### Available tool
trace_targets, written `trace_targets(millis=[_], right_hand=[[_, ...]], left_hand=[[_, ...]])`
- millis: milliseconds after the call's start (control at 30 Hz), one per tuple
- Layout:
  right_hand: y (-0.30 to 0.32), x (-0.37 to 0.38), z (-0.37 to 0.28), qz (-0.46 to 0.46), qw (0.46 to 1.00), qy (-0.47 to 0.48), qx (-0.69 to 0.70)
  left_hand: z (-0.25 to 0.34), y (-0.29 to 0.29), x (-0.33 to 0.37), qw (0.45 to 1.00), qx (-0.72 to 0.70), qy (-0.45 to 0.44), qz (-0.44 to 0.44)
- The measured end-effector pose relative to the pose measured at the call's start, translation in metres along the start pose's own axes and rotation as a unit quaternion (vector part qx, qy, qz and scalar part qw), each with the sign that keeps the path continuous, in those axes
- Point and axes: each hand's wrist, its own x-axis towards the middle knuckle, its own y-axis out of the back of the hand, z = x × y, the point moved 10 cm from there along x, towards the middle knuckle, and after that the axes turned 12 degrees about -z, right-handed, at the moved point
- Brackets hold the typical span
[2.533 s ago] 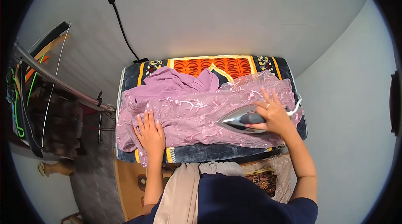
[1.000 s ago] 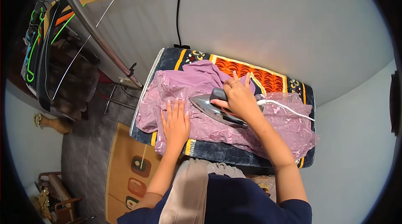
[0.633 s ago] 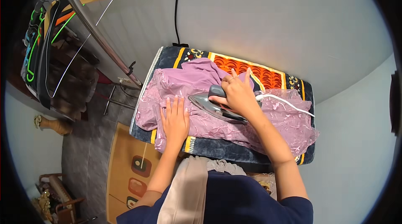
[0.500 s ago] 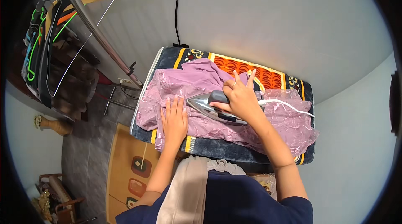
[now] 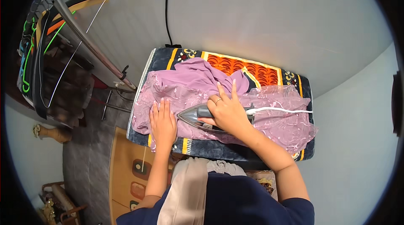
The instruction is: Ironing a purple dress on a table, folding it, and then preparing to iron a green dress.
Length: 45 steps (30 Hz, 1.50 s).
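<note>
Lying palm-down with fingers extended, the left hand (image 5: 163, 125) rests on the lilac embroidered garment (image 5: 190, 93), which spreads beneath both hands over a dark patterned mat (image 5: 212, 148). Just beside it, tip facing left, sits the iron (image 5: 188, 116); the right hand (image 5: 229, 113) grips its handle (image 5: 205, 112), hiding from me any print there. A white cord (image 5: 281, 109) runs rightward.

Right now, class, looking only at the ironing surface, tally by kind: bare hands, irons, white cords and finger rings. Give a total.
Bare hands: 2 (left hand, right hand)
Irons: 1 (grey iron)
White cords: 1 (white cord)
Finger rings: 1 (ring)
Total: 5
</note>
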Motion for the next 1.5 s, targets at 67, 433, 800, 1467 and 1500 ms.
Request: trace_targets(millis=[67, 433, 800, 1467, 1500], right_hand=[[-0.005, -0.001, 0.003, -0.009, 1.0, -0.001, 0.017], [0.009, -0.05, 0.048, -0.012, 0.998, -0.059, 0.019], [0.022, -0.153, 0.146, -0.048, 0.974, -0.222, 0.0], [0.019, -0.202, 0.173, -0.056, 0.947, -0.316, -0.024], [0.022, -0.202, 0.173, -0.047, 0.945, -0.321, -0.032]], left_hand=[[0.001, -0.001, 0.002, 1.0, 0.0, 0.007, 0.0], [0.006, 0.002, 0.003, 1.0, -0.013, 0.001, -0.011], [0.018, 0.0, 0.012, 0.999, 0.025, 0.026, -0.03], [0.019, -0.012, 0.012, 0.999, 0.025, 0.033, -0.01], [0.018, -0.011, 0.012, 0.999, 0.03, 0.035, -0.005]])
